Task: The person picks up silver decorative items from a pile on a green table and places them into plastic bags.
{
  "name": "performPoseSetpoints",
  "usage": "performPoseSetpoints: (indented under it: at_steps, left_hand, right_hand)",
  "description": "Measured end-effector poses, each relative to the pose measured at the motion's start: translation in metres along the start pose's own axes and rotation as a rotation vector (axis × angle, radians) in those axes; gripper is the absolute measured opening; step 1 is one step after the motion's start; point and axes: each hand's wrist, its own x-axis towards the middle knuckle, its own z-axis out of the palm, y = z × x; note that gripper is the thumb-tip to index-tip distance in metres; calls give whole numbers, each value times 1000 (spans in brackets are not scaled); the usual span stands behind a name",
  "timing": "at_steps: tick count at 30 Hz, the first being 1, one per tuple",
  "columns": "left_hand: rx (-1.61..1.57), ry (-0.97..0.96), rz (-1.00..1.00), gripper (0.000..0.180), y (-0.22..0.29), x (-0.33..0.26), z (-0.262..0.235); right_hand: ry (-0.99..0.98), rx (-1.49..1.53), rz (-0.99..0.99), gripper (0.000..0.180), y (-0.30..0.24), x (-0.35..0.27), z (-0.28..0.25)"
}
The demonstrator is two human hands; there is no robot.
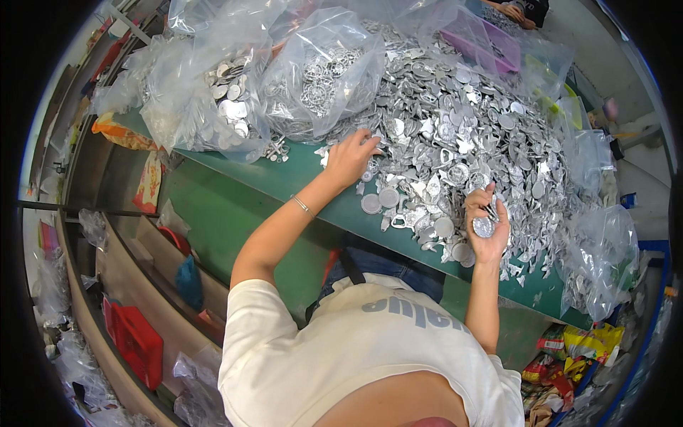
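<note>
Evidently, in the head view, a red bin (pixel 135 349) lies lower left and colourful packets (pixel 594 343) lower right, beyond the green table (pixel 284 171). At upper left, one clear bag (pixel 171 107) holds shiny discs, another (pixel 281 92) small metal pieces. The silvery, jumbled metal pile (pixel 448 135) fills centre-right; the left hand (pixel 348 158), fingers bent, touches its edge, grip unclear; the right hand (pixel 488 226), half-curled, cradles a round disc (pixel 483 227).

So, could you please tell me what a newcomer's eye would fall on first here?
Probably the broad heap of silvery metal pieces spread across the green table. Next, perhaps, the bulging clear bag beyond the left hand, then the round disc in the grip of the right hand.
</note>
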Motion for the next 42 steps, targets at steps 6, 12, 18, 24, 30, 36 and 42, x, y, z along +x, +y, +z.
performPoseSetpoints:
  at_steps: [6,12,18,24,30,36,42]
  left_hand:
    - [-93,98,-42,13,1,20,3]
    - [-516,86,-474,15,-6,26,20]
    - [-770,-147,-844,24,1,10,1]
    - [-260,68,-434,21,32,-5,-16]
    - [-227,-476,-145,33,107,-4,-11]
    - [-238,-522,113,29,111,12,13]
    - [-257,-254,9,16,90,-6,8]
  right_hand:
    - [11,58,72,25,-6,-2,-12]
    - [17,-32,41,27,-15,-8,-20]
    - [107,-341,-161,33,-31,-27,-6]
    - [84,-543,-198,18,-58,-43,-26]
    - [151,-1081,-313,18,-43,-46,-26]
    - [244,-1262,-402,18,-37,-50,-16]
    - [355,-1249,-530,16,-64,-72,-27]
